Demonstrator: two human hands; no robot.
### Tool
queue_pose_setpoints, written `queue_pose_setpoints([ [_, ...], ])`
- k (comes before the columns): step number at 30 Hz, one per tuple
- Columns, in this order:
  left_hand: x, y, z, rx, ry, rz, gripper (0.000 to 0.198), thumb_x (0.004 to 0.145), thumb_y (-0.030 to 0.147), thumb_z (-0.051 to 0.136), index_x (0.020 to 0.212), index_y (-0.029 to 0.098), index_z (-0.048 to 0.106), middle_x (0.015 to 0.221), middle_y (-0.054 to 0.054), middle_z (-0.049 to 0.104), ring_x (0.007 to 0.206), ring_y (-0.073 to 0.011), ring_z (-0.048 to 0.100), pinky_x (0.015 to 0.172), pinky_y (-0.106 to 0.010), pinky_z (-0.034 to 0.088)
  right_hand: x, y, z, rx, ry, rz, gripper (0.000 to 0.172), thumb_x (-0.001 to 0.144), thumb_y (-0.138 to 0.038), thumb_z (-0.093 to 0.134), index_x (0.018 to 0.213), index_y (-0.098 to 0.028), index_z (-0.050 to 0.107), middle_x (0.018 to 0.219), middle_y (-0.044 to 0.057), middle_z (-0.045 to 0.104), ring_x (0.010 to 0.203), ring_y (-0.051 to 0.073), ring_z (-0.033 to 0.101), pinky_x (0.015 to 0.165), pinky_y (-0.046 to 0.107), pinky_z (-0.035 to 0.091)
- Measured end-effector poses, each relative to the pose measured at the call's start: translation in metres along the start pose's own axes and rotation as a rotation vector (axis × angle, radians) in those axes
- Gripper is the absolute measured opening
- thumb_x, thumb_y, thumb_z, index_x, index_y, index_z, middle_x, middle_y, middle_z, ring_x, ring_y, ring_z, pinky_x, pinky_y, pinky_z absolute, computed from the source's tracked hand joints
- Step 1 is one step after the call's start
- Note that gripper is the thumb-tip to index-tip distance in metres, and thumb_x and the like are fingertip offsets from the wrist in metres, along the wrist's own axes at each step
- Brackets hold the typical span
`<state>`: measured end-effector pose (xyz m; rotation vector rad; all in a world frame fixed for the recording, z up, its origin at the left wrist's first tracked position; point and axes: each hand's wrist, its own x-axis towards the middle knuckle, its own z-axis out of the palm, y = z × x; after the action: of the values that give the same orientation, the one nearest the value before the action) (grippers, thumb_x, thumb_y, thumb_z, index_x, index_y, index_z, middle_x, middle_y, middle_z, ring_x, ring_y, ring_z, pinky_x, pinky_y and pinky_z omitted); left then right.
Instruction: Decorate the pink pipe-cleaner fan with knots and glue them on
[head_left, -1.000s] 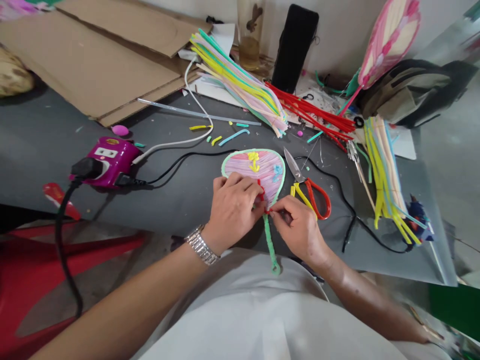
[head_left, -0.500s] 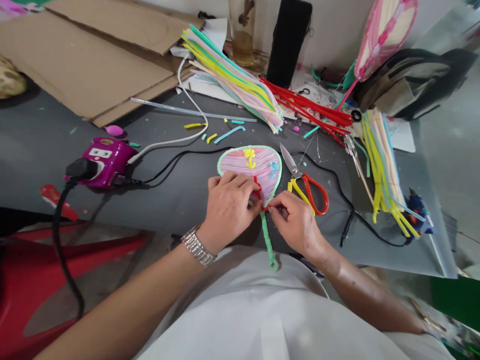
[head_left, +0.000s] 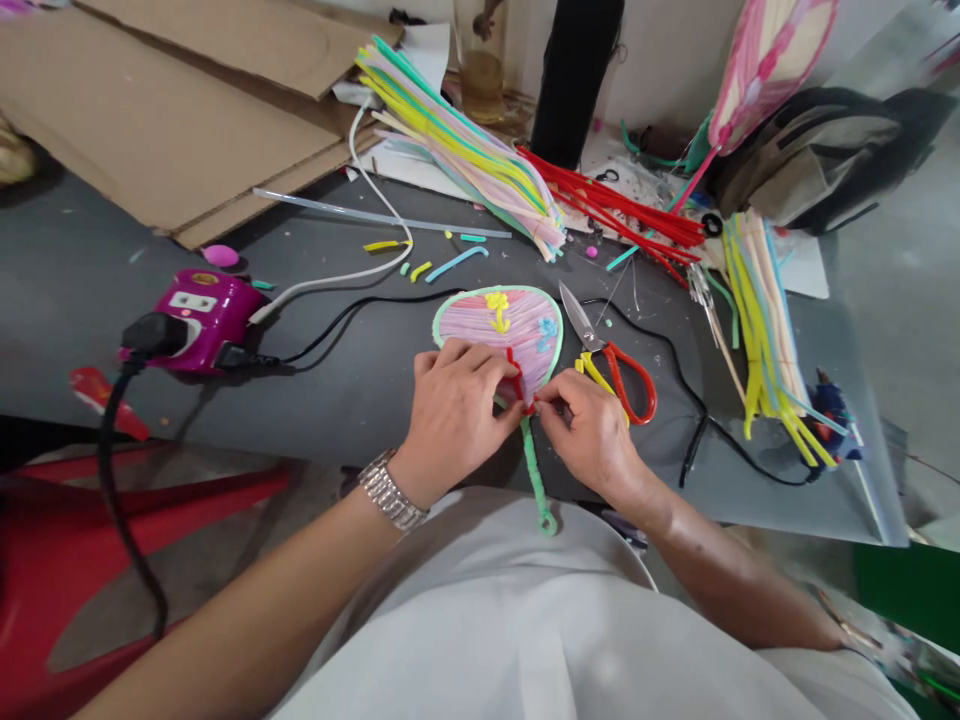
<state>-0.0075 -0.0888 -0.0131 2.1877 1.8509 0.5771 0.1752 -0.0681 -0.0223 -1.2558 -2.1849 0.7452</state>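
Note:
A pink and lilac pipe-cleaner hand fan [head_left: 480,318] with a pale green rim lies at the table's front edge. Yellow and blue flower shapes decorate its face, and its green handle [head_left: 534,470] points toward my body. My left hand [head_left: 457,405] rests over the lower part of the fan, thumb and finger closed on a bent red pipe cleaner [head_left: 513,362]. My right hand [head_left: 592,430] pinches the same red piece near the top of the handle. Fingers partly hide where it lies. Scissors [head_left: 611,365] with red and yellow handles lie beside the right hand.
Bundles of coloured pipe cleaners [head_left: 465,140], red pipe cleaners [head_left: 615,205] and another bundle [head_left: 765,320] lie around. A purple power socket [head_left: 206,320], black cable [head_left: 652,340], glue gun [head_left: 832,415], cardboard [head_left: 172,110] and a pink fan [head_left: 765,75] are also there.
My right fingers have shifted very slightly at the red pipe cleaner near the handle. The left hand keeps its place on the fan; the whole view has moved a little.

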Motion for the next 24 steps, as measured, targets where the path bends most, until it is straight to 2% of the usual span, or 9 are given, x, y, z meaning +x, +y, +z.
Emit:
queue_pose_setpoints([
  [6,0.001,0.003,0.0,0.044,-0.014,0.0,0.012,0.085,0.026,0.073,0.096,0.022,0.07,0.107,-0.005,0.077,0.104,-0.0306,0.063,0.079,-0.045,0.037,0.003,0.0,0.002,-0.056,-0.002,-0.02,0.014,0.086,-0.007,0.056,0.079,-0.02,0.059,0.078,0.001,0.062,0.073,0.017,0.058,0.067,0.028,0.04],
  [15,-0.001,0.002,0.002,0.052,0.011,0.014,0.012,0.084,0.026,0.073,0.095,0.022,0.07,0.107,-0.005,0.077,0.104,-0.0309,0.063,0.079,-0.045,0.038,0.001,0.001,0.012,-0.258,0.043,-0.075,0.016,0.087,-0.008,0.053,0.078,-0.021,0.056,0.078,0.004,0.062,0.076,0.02,0.059,0.07,0.031,0.041],
  [19,-0.001,0.002,0.003,0.031,0.011,0.002,0.012,0.084,0.026,0.073,0.095,0.022,0.071,0.106,-0.006,0.077,0.103,-0.0309,0.062,0.079,-0.045,0.038,-0.001,0.002,0.014,-0.283,0.097,-0.062,0.011,0.087,-0.01,0.055,0.087,-0.02,0.059,0.08,0.004,0.063,0.075,0.02,0.06,0.068,0.03,0.042],
  [21,-0.001,0.002,0.003,0.022,0.01,-0.002,0.011,0.085,0.026,0.072,0.095,0.022,0.071,0.106,-0.006,0.077,0.103,-0.0308,0.062,0.08,-0.045,0.038,-0.002,0.002,0.013,-0.284,0.135,-0.092,0.013,0.087,-0.009,0.055,0.092,-0.02,0.061,0.081,0.004,0.065,0.075,0.019,0.061,0.068,0.03,0.043],
  [24,-0.002,0.001,0.004,0.014,0.011,0.009,0.012,0.085,0.028,0.072,0.096,0.022,0.07,0.106,-0.006,0.076,0.104,-0.0312,0.062,0.081,-0.045,0.038,-0.005,0.001,0.011,-0.313,0.152,-0.196,0.018,0.09,-0.007,0.053,0.089,-0.02,0.065,0.081,0.005,0.065,0.078,0.019,0.061,0.069,0.03,0.044],
])
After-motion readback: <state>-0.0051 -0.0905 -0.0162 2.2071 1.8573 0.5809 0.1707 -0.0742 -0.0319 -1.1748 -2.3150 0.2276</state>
